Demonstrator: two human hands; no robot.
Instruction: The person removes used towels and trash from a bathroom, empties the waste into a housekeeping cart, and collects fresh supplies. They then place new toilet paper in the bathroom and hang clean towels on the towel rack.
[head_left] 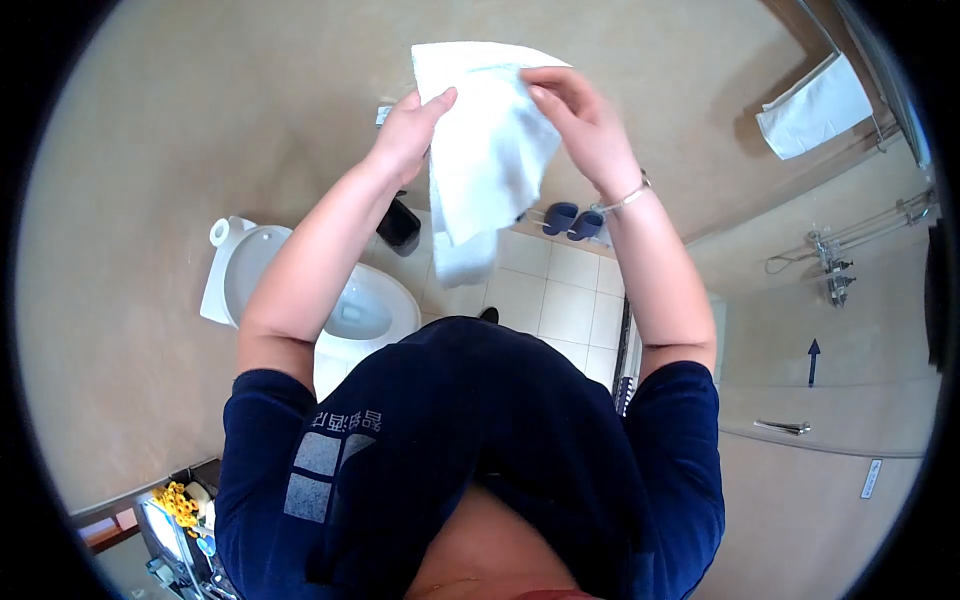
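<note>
A white towel (488,150) hangs partly folded in front of me, its lower end dangling over the floor tiles. My left hand (408,132) grips its left edge, with the thumb lying on the front and the other fingers hidden behind the cloth. At the upper right edge of the towel, my right hand (583,122) has its fingers bent and closed on the fabric; the fingertips are slightly blurred. A bracelet (628,196) circles my right wrist.
A toilet (385,310) with its lid raised stands at left, beside a dark bin (399,228). Dark slippers (572,220) are near the wall. Another white towel (817,108) hangs from a rail at upper right, above shower fittings (835,268). Yellow flowers (177,505) sit at lower left.
</note>
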